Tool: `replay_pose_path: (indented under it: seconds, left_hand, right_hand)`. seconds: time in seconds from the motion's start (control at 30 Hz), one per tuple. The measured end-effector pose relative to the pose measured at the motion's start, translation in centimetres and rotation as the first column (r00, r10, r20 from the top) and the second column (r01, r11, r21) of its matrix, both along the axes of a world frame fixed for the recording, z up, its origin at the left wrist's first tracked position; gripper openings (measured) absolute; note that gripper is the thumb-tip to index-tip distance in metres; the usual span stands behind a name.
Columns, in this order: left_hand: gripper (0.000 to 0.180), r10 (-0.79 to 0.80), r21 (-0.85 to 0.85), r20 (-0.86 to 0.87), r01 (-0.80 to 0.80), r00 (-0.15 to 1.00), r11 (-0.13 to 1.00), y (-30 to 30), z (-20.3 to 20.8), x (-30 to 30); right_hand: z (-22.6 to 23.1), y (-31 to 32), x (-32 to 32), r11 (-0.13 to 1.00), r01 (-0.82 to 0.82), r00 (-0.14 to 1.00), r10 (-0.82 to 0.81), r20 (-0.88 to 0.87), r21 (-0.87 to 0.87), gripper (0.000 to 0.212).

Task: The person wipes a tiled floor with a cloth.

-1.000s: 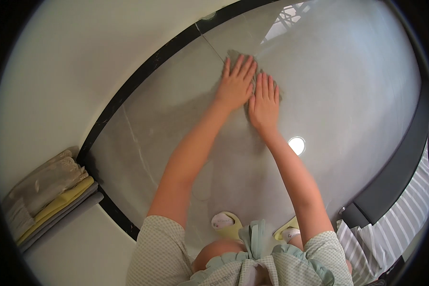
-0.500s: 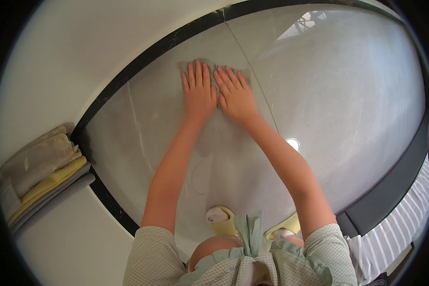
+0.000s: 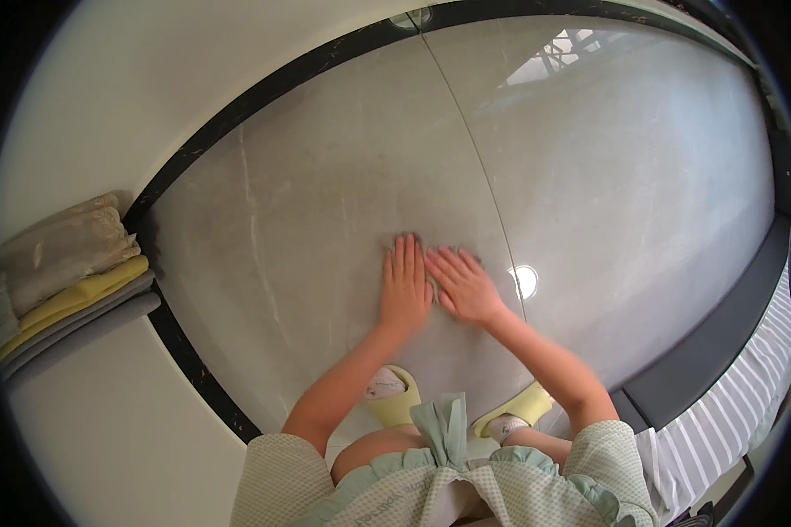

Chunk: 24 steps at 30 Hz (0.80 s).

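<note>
Both palms press down on the glossy grey tiled floor (image 3: 325, 189), a short way in front of my feet. My left hand (image 3: 404, 285) lies flat with its fingers stretched forward. Beside it, my right hand (image 3: 464, 285) is also flat, its fingers slanting up to the left. The thumbs come close together between the hands. Under the fingers is a thin greyish cloth (image 3: 419, 238), nearly all hidden; only bits of its edge show round the fingertips. Neither hand curls around anything.
Yellow-green slippers (image 3: 395, 407) are on my feet. A stack of folded textiles (image 3: 79, 290), grey and yellow, stands at the left by the pale wall. Dark skirting (image 3: 264, 88) edges the floor. At the right are a dark bed base (image 3: 694, 351) and striped bedding (image 3: 721, 413).
Both hands have slid back over the floor toward my feet, the cloth moving under them. My elbows are more bent now, and the hands stay side by side.
</note>
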<state>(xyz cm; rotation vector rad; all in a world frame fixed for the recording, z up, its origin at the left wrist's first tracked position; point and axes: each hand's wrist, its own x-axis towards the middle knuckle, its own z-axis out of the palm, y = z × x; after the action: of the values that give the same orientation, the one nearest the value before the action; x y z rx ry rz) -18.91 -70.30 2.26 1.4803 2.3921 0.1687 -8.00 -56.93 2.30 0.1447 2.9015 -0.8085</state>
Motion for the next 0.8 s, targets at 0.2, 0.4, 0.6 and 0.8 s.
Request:
replay_pose_path:
  seconds: [0.2, 0.4, 0.6, 0.8]
  left_hand:
    - [0.064, 0.186, 0.189, -0.2, -0.148, 0.962, 0.971, 10.3, -0.6, -8.1]
    - [0.063, 0.147, 0.19, -0.191, -0.11, 0.971, 0.976, 11.7, -1.8, -7.7]
    - [0.068, -0.06, 0.009, -0.041, 0.06, 0.997, 0.998, 6.8, -0.8, 1.5]
    - [0.07, -0.178, 0.039, 0.069, 0.176, 0.982, 0.984, 3.3, -1.0, 4.2]
  right_hand:
    - [-0.3, 8.8, -9.5, 0.977, 0.157, 0.972, -0.127, -0.198, 0.143, 0.063]
    - [-0.4, 8.6, -8.4, 0.934, 0.314, 0.941, -0.282, -0.185, 0.173, 0.06]
    - [0.4, 3.4, 2.1, 0.949, 0.285, 0.958, -0.288, 0.001, 0.131, 0.059]
    - [-0.1, -0.2, 6.7, 0.949, 0.29, 0.954, -0.298, 0.044, 0.124, 0.062]
